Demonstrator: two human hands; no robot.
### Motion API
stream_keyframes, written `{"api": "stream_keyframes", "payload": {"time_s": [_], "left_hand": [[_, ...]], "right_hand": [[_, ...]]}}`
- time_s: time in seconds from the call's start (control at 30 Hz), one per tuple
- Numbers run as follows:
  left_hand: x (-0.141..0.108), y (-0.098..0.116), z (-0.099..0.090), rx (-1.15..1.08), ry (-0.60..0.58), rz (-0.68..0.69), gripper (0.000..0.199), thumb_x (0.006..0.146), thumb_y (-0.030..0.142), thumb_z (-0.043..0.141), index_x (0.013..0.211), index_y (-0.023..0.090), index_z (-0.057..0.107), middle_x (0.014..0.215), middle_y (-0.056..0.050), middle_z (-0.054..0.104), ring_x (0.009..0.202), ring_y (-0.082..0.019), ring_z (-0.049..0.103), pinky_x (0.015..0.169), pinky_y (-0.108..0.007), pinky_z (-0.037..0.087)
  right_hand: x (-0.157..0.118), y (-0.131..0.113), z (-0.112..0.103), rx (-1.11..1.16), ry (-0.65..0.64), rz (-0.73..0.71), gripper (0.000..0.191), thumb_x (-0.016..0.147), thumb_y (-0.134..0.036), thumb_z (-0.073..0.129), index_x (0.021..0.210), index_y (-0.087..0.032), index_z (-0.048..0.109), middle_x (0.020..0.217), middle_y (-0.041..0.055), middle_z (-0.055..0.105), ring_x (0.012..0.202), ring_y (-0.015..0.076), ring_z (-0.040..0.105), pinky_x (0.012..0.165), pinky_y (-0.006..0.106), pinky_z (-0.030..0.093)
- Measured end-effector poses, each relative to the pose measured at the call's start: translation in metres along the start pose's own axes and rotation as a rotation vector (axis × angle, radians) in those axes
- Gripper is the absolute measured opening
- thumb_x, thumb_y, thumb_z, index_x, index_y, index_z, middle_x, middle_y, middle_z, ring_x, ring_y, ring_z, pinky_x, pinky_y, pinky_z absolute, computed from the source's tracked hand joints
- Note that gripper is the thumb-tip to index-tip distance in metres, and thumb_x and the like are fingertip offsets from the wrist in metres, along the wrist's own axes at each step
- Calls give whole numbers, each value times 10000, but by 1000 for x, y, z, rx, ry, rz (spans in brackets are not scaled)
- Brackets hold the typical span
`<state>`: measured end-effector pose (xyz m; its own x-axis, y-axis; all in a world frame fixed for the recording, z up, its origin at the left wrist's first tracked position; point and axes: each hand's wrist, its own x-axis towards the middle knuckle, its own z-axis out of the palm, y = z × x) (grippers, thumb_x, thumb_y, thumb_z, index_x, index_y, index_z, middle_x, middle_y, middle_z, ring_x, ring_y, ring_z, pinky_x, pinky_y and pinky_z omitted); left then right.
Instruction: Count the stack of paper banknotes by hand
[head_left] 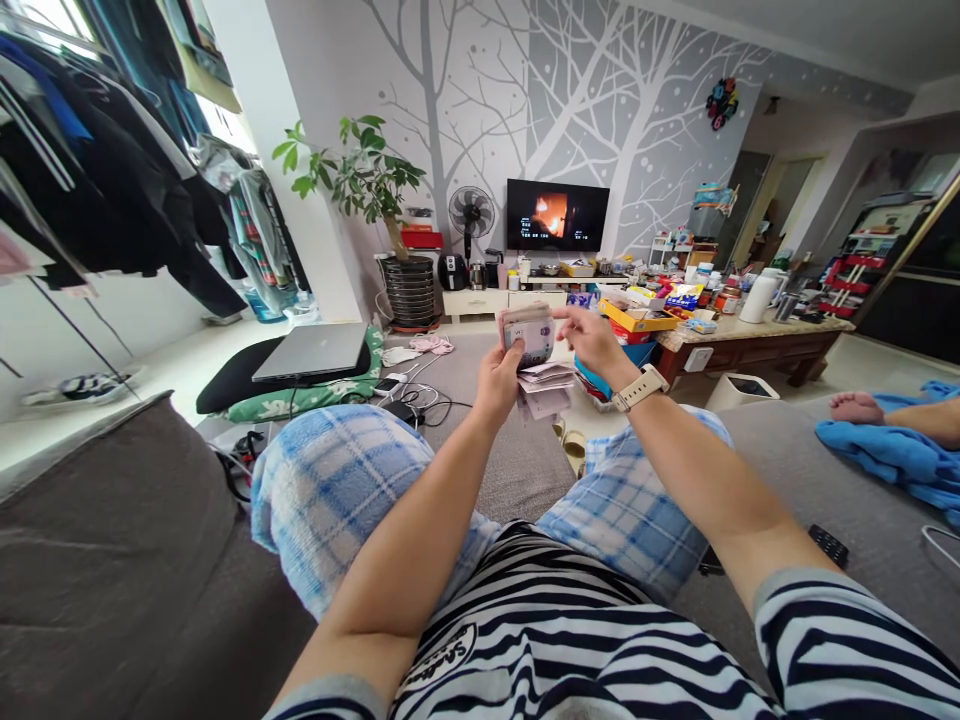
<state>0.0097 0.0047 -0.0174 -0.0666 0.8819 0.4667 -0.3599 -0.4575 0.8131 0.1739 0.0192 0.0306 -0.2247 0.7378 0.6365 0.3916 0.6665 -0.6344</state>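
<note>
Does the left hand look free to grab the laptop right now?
Probably not: the left hand is holding a wad of banknotes, though nothing seems to block the way to the laptop.

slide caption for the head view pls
Left hand holds a wad of banknotes, right hand at its edge.

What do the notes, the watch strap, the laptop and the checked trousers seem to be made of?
Notes: thin, mostly matt sheets, probably paper; they bend and fan loosely.
Watch strap: perhaps silicone, judging by its plain beige surface; too small to be sure.
Laptop: metal or painted plastic; smooth, grey.
Trousers: likely fleece; the surface looks fuzzy.
</note>
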Motion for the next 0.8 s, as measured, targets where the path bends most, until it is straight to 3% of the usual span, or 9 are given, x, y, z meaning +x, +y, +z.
{"api": "stream_keyframes", "payload": {"time_s": [0.07, 0.23, 0.4, 0.53, 0.7, 0.8], "left_hand": [[1, -5, 0, 30, -3, -27, 337, 726, 429, 650, 877, 132, 695, 807, -71, 695, 853, -241, 632, 780, -313, 457], [3, -13, -2, 85, 3, -57, 272, 713, 385, 663, 836, 145, 702, 784, -62, 688, 779, -216, 616, 742, -292, 444], [0, -11, -2, 253, 4, 35, 185, 735, 325, 654, 807, 165, 713, 788, -45, 684, 818, -212, 602, 744, -263, 429], [-4, -8, 0, 268, 15, 20, 134, 702, 280, 690, 773, 167, 710, 761, -43, 680, 823, -213, 603, 753, -252, 423], [-4, -8, 0, 214, 55, -44, 178, 677, 291, 711, 802, 164, 698, 744, -43, 676, 824, -220, 612, 755, -263, 443], [-3, -10, -2, 339, -20, -6, 246, 714, 352, 671, 856, 153, 698, 764, -43, 679, 812, -221, 610, 759, -281, 446]], "right_hand": [[-2, -6, -5, -131, 162, -135, 242, 811, -193, 469, 1008, -193, 609, 818, 36, 595, 740, 168, 524, 736, 313, 443], [-4, -9, -4, -392, 10, -398, 223, 744, -186, 576, 966, -179, 593, 991, 94, 578, 954, 244, 514, 877, 380, 415], [-1, -1, -2, -472, -69, -379, 283, 718, -259, 643, 970, -161, 561, 990, 103, 562, 961, 259, 501, 877, 389, 409], [0, 0, -4, -489, -86, -389, 206, 746, -267, 636, 908, -167, 557, 1003, 106, 548, 970, 253, 490, 898, 396, 394], [1, 2, -6, -435, -141, -452, 84, 792, -215, 577, 860, -167, 564, 1182, 133, 516, 1122, 259, 461, 987, 424, 350], [2, 4, -6, -392, -164, -453, 65, 802, -202, 555, 858, -169, 558, 1179, 137, 529, 1125, 259, 472, 976, 434, 365]]}}
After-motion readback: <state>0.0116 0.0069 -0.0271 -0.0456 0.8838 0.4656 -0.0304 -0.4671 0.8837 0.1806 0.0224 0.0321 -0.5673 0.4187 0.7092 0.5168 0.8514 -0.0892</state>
